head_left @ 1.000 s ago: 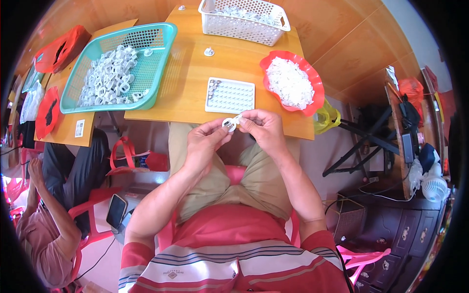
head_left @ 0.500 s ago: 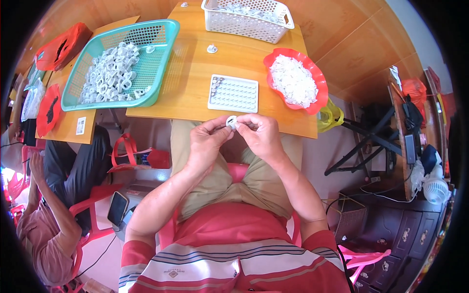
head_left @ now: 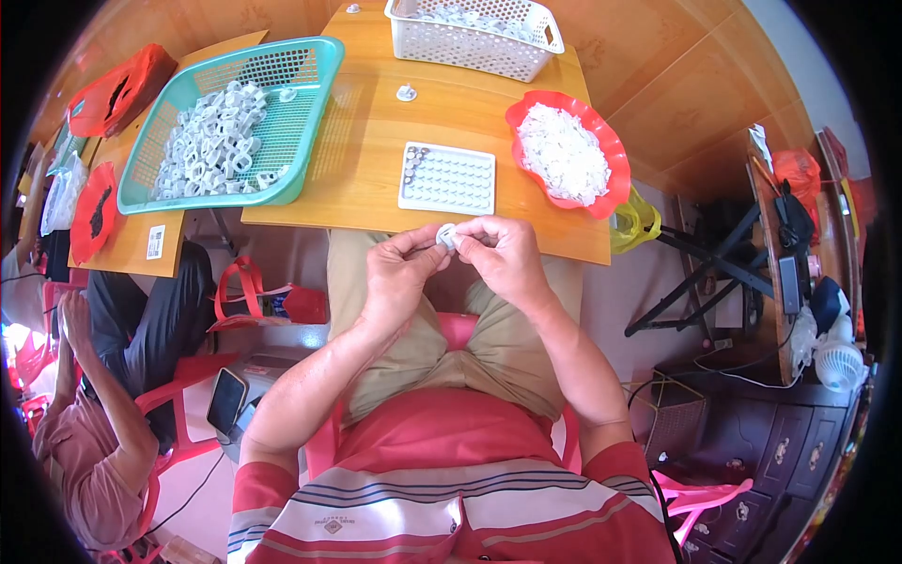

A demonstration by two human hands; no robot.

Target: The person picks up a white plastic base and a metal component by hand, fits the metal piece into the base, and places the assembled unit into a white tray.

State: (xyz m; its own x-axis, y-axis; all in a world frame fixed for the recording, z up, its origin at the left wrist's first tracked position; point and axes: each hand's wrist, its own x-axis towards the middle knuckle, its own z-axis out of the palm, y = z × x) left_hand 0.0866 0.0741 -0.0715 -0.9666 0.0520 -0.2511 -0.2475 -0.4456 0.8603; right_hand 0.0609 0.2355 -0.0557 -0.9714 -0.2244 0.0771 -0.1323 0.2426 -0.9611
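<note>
Just off the front edge of the wooden table [head_left: 366, 179], a small white plastic part [head_left: 445, 236] is pinched between both hands. My left hand [head_left: 399, 268] grips it from the left with thumb and fingertips. From the right, the closed fingers of my right hand [head_left: 505, 263] meet it; whether a smaller piece sits under them is hidden. Beyond the hands lies a white tray [head_left: 447, 209] with rows of round cells, a few dark pieces at its left. A red scalloped bowl [head_left: 615, 169] heaped with small white pieces stands to the right.
A green basket [head_left: 305, 141] of grey-white plastic parts stands at left, and a white perforated basket [head_left: 470, 54] at the back. One loose white part [head_left: 406, 92] lies mid-table. A co-worker's arm [head_left: 113, 404] shows at far left. Red plates [head_left: 92, 221] sit on the neighbouring table.
The white part has turned slightly between my fingers, its dark opening now less visible. My right hand has shifted a little. Everything on the table stays in place.
</note>
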